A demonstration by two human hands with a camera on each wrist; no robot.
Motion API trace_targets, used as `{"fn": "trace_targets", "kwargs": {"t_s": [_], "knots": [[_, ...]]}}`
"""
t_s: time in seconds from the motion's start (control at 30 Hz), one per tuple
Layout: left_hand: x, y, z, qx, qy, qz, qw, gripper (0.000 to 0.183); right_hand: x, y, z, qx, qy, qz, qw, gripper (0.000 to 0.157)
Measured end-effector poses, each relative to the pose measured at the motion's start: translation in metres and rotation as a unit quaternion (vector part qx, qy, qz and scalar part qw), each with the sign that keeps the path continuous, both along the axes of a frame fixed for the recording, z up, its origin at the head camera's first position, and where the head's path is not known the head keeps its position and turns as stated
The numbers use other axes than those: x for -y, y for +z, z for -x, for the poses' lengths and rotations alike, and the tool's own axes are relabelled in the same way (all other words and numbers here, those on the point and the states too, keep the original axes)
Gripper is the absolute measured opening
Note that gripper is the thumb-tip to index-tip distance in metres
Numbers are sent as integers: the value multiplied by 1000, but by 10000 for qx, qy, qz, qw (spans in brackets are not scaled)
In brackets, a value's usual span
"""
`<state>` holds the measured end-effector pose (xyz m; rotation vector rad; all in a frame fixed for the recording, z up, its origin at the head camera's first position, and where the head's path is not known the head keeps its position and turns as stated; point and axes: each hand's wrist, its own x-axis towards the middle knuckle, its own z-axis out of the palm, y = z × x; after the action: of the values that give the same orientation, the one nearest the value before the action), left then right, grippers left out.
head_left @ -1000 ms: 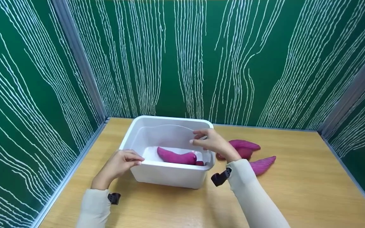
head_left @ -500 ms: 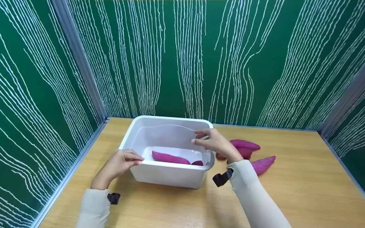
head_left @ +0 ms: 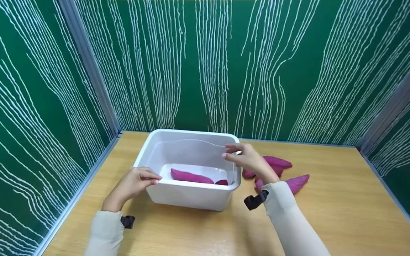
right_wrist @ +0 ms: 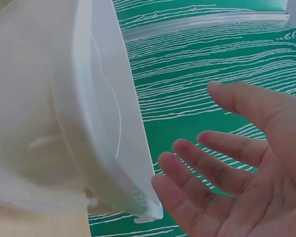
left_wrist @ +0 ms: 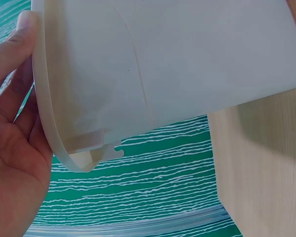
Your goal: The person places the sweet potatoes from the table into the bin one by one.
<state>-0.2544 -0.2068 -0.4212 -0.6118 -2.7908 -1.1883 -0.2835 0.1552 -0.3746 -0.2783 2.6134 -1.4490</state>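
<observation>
A white plastic bin [head_left: 190, 195] stands on the table, with a purple-red sweet potato [head_left: 192, 176] lying on its floor and part of a darker red one [head_left: 222, 182] beside it, mostly hidden by the front wall. My left hand [head_left: 133, 185] pinches the bin's rim at the near left corner; the left wrist view shows the thumb and fingers [left_wrist: 19, 44] at that rim. Over the bin's right rim hovers my right hand [head_left: 249, 160], its fingers spread and holding nothing. In the right wrist view that empty palm [right_wrist: 266, 192] faces the bin wall.
Several more sweet potatoes [head_left: 278, 162] lie on the wooden table [head_left: 351, 199] right of the bin, partly behind the right forearm. Green walls [head_left: 212, 71] with white wavy lines enclose the table at the back and sides.
The sweet potato in the bin has rolled toward the near wall and shifted slightly left. My right hand has drawn a little to the right; the left hand stays on the rim.
</observation>
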Motion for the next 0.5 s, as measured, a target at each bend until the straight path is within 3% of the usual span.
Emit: {"fn": "trace_targets", "kwargs": {"t_s": [0.5], "knots": [[1, 0, 1, 70, 41, -22, 10000, 13, -33, -11, -4, 22, -563, 180, 9982, 61]]}}
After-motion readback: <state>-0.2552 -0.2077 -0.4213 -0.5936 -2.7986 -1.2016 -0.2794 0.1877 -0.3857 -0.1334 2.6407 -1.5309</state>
